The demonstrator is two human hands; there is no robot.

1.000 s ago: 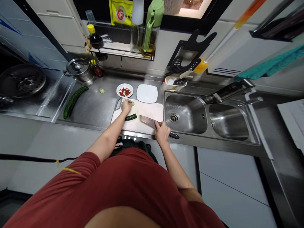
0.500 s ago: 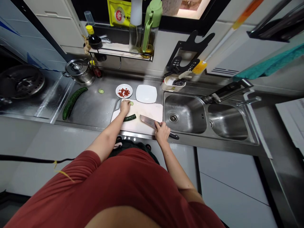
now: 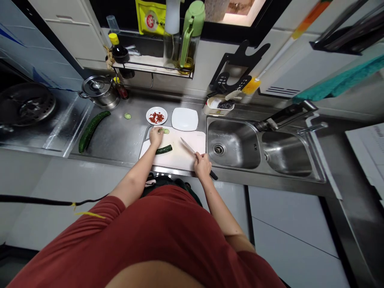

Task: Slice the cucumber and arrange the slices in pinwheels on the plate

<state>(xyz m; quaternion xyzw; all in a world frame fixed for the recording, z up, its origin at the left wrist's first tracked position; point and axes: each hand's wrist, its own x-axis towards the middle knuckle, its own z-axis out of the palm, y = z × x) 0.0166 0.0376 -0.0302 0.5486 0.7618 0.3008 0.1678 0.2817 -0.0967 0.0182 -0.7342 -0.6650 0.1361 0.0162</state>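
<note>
On the white cutting board [image 3: 183, 158], my left hand [image 3: 156, 137] is at the upper left with its fingers curled down against small pale cucumber slices [image 3: 166, 131]. A dark green piece of cucumber [image 3: 164, 149] lies just below that hand, its left end partly hidden by my wrist. My right hand [image 3: 203, 165] grips a kitchen knife [image 3: 187, 145] at the board's right side. The blade points up and left, seen nearly edge-on, and the black handle end sticks out below my hand.
Behind the board stand a plate of chopped red pieces [image 3: 156, 116] and a white square plate [image 3: 185, 119]. A whole cucumber [image 3: 93, 130], a cut cucumber end [image 3: 127, 116] and a steel pot [image 3: 100, 91] are to the left. A double sink [image 3: 234, 142] lies right.
The knife has turned so its broad side no longer faces me, and its tip has shifted slightly right and up. My left hand has moved slightly left, showing more of the slices.
</note>
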